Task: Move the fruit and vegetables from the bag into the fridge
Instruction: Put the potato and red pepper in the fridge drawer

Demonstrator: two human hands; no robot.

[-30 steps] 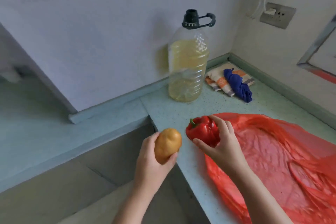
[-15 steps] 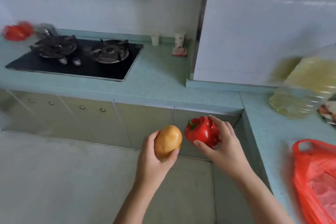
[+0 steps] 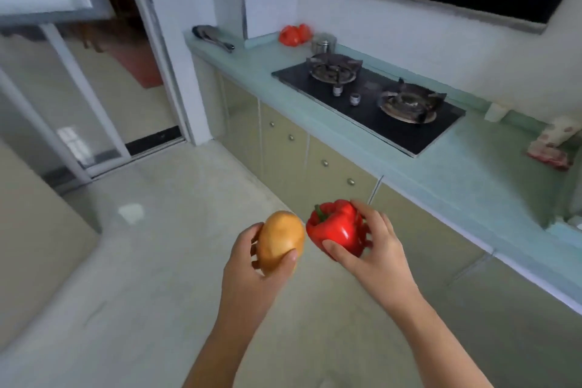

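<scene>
A pale green worktop is seen at the right with a black hob set into it, and off its front edge, above the floor, a red pepper is clasped by the curled right hand, a potato just beside it being gripped by the left hand

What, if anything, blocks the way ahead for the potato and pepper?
Nothing visible does. The left grip holds the potato and the right grip holds the pepper, both above the floor, with the counter off to the right. No fridge is in view, so the rest of the route can't be judged.
</scene>
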